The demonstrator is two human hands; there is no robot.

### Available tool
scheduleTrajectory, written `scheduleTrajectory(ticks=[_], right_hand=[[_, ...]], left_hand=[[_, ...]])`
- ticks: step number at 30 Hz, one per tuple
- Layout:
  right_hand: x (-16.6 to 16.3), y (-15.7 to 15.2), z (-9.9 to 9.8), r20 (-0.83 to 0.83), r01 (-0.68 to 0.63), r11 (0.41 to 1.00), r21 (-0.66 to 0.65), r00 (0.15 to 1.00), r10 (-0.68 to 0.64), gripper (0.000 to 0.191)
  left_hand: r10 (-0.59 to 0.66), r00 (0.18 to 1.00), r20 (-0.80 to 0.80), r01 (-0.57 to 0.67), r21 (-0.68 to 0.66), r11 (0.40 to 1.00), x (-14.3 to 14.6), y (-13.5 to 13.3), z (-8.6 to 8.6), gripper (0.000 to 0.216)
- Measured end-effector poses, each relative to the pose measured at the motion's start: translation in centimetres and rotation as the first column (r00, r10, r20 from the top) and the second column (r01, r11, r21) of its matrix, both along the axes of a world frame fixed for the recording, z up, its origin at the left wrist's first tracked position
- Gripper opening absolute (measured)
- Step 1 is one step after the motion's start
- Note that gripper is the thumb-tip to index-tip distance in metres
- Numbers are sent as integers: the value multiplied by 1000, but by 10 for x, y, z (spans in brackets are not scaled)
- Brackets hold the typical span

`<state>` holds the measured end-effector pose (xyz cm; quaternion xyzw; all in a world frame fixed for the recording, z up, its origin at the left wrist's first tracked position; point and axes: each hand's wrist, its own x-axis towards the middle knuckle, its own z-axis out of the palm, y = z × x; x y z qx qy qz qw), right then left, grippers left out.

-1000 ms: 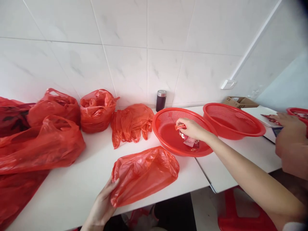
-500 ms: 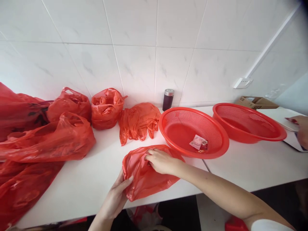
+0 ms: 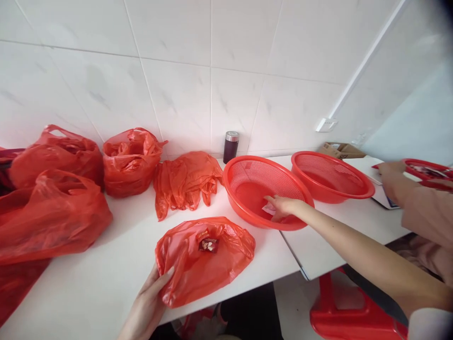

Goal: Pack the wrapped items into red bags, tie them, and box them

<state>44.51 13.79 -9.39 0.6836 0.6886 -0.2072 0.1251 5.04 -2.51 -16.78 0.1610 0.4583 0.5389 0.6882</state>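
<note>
My left hand [image 3: 150, 295] grips the left edge of a red plastic bag [image 3: 208, 278], thumb on top of the film. The bag lies on the table with its mouth spread open. Inside it rest a small dark-red packet [image 3: 208, 245] and a red piece with yellow marks beside it. Over the nearer red mesh basket [image 3: 240, 215], my right hand [image 3: 281, 207] reaches down with fingers apart at a small pink packet [image 3: 269, 208]. The fingers partly cover that packet, and a firm hold on it does not show.
Filled red bags [image 3: 129, 172] stand on the left, and flat red bags [image 3: 187, 179] lie at the wall. A dark bottle [image 3: 230, 148] is behind the nearer basket. Right of it are a second basket [image 3: 331, 177], a cardboard box [image 3: 339, 150], a co-worker's arm [image 3: 424, 208] and a red stool [image 3: 354, 314].
My right hand has left the bag and moved right into the nearer basket. The dark-red packet now shows inside the bag. My left hand keeps its hold; the view has turned right.
</note>
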Motion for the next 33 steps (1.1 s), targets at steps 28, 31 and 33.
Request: scheduleTrajectory(ticks=[28, 31, 33], right_hand=[[-169, -73, 23, -608, -301, 842, 448, 588, 534, 41], [-129, -46, 44, -528, -186, 854, 486, 716, 456, 33], [-96, -28, 50, -325, -150, 907, 394, 900, 290, 36]], left_hand=[[10, 998, -68, -2, 120, 993, 5, 6, 14, 68], [22, 996, -83, -13, 110, 994, 1, 4, 10, 61], [31, 996, -89, -21, 110, 994, 0, 4, 4, 56]])
